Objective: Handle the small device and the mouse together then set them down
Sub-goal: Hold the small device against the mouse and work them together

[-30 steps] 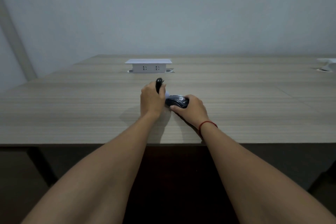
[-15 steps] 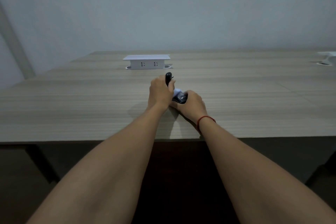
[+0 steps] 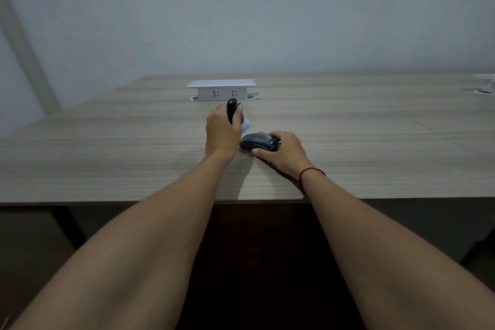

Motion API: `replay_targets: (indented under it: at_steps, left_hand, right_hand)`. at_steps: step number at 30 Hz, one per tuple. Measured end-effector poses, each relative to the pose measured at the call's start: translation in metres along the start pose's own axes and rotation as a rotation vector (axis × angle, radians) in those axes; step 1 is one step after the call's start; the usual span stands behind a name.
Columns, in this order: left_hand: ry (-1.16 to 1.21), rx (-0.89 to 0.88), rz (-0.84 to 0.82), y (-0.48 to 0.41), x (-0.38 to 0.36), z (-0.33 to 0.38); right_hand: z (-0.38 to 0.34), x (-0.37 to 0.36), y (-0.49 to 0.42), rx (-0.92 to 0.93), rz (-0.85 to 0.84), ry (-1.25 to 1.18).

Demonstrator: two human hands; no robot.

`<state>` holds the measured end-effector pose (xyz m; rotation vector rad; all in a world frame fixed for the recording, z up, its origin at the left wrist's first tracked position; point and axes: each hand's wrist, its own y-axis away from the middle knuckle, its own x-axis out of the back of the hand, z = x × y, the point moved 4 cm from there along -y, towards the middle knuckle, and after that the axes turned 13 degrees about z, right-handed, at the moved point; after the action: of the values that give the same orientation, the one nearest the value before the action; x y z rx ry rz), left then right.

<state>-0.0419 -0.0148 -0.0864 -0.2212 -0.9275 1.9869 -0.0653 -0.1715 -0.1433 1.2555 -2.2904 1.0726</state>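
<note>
On the wooden table (image 3: 107, 158), toward its near edge and about mid-width, a dark mouse (image 3: 258, 142) is seen lying flat on the surface, lettering visible on its right flank though too small to be read. It is gripped from the right by the right hand (image 3: 284, 153), thumb laid along the near side and fingers curled over the far side, so the hand is closed around the mouse. A thin red cord (image 3: 308, 173) is worn on that wrist. Just to the left and slightly farther back, a small black device (image 3: 231, 110) is held upright in the left hand (image 3: 221, 132), fist wrapped around its lower part, rounded top standing clear above the fingers. A pale, whitish piece (image 3: 246, 124) is seen at the right of that fist; whether it belongs to the device cannot be told. The two hands are close together but not touching, and the device is kept apart from the mouse. Beyond the hands, a white socket box (image 3: 221, 90) with two outlets is raised from the tabletop. Another white fitting (image 3: 486, 83) is partly seen at the far right edge. A plain pale wall (image 3: 267, 13) is seen behind.
</note>
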Motion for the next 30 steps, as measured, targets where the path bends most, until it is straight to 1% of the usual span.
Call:
replay_targets:
  at_steps: [3, 6, 9, 12, 15, 17, 19, 24, 26, 30]
  left_hand:
    - [-0.006, 0.001, -0.077, 0.012, -0.011, -0.005]
    - [-0.083, 0.087, -0.052, 0.019, -0.011, -0.021]
    - [-0.166, 0.103, -0.060, 0.017, -0.006, -0.032]
    - [-0.135, 0.089, -0.026, 0.015, -0.002, -0.028]
    - [-0.026, 0.079, 0.026, 0.012, -0.004, -0.012]
    - [0.031, 0.091, 0.025, 0.015, -0.010, -0.006]
    - [0.022, 0.111, 0.013, 0.021, -0.015, -0.009]
    - [-0.147, 0.171, -0.014, 0.015, -0.009, -0.036]
    - [-0.139, 0.164, -0.012, 0.012, -0.007, -0.036]
    - [-0.065, 0.212, 0.066, 0.013, -0.005, -0.029]
  right_hand:
    - [-0.002, 0.000, 0.000, 0.023, -0.006, 0.010]
    - [-0.003, 0.001, 0.001, 0.034, 0.012, 0.033]
    - [-0.002, 0.000, 0.002, 0.034, 0.007, 0.045]
    - [-0.004, 0.001, 0.002, 0.041, -0.002, 0.040]
    - [-0.004, 0.001, 0.002, 0.041, -0.004, 0.030]
    - [-0.004, 0.001, 0.001, 0.044, -0.001, 0.028]
    - [-0.003, 0.001, 0.001, 0.048, -0.006, 0.023]
    - [-0.001, 0.001, 0.000, 0.048, -0.040, 0.002]
    - [-0.002, 0.002, 0.001, 0.037, -0.081, -0.038]
    - [-0.005, 0.006, 0.001, -0.005, -0.141, -0.076]
